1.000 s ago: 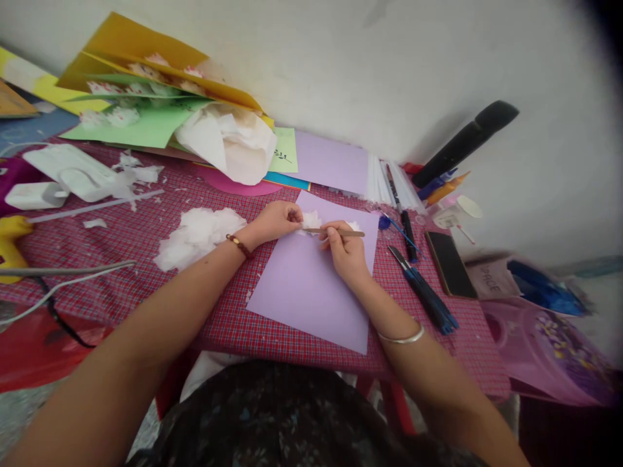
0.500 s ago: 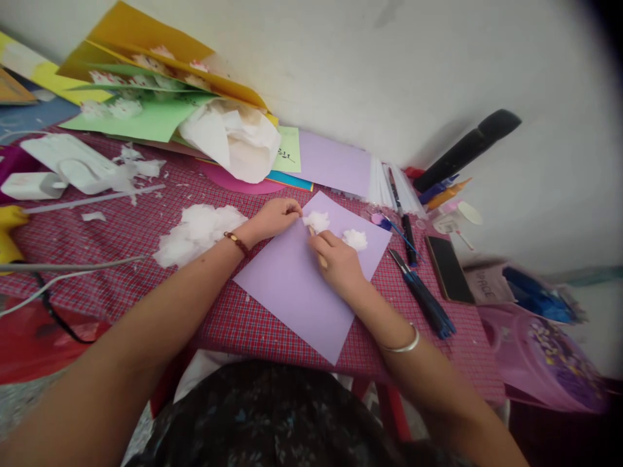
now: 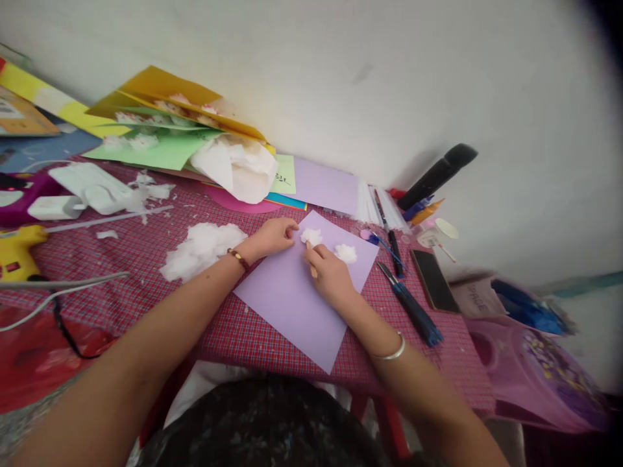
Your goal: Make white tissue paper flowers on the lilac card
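The wooden stick [image 3: 313, 268] is pinched in the right hand [image 3: 331, 275], over the purple sheet [image 3: 287, 298], its tip at a white tuft [image 3: 311, 235]. The left hand [image 3: 276, 237] curls its fingers, grip unclear; white tissues [image 3: 202, 250] lie beside.

Soft, fairly dim indoor light falls evenly, its source out of view. A faint, blurry shadow lies on the pale grey wall [image 3: 311, 84] beside a tall black object [image 3: 438, 176]. The purple sheet [image 3: 287, 305] looks matte, without glare. Wide-angle distortion tilts and stretches the edges; pink plastic [image 3: 506, 383] at right is smeared, and the upper right corner darkens to black.
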The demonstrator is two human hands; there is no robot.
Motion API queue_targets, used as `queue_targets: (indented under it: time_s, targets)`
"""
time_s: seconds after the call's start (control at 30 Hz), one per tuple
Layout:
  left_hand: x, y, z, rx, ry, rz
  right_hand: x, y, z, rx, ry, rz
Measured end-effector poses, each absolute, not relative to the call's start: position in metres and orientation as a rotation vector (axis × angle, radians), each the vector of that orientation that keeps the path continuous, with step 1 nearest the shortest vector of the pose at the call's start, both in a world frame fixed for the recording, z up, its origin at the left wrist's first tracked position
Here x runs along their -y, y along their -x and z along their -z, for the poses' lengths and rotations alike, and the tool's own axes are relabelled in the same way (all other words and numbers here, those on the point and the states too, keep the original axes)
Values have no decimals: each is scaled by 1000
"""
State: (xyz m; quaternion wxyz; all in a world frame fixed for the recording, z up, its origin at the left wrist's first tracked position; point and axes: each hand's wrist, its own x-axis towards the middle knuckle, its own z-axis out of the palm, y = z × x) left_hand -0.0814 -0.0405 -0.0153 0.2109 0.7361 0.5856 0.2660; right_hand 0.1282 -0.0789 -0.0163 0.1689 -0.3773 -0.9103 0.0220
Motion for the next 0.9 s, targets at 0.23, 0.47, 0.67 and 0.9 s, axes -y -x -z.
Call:
queue_targets:
  time_s: [0.23, 0.47, 0.67, 0.9]
  targets:
    - [39, 81, 17, -1638, -2081, -693, 78, -139, 5, 2117, 933, -608]
    - [66, 72, 0, -1810, -2282, -498, 112, -188, 7, 1377, 1190, -773]
    - [99, 52, -19, -1803, -2340, -238, 112, -204, 17, 1153, 1183, -967]
    - [97, 55, -24, -1701, -2311, -319, 34, -183, 26, 1192, 1029, -1025]
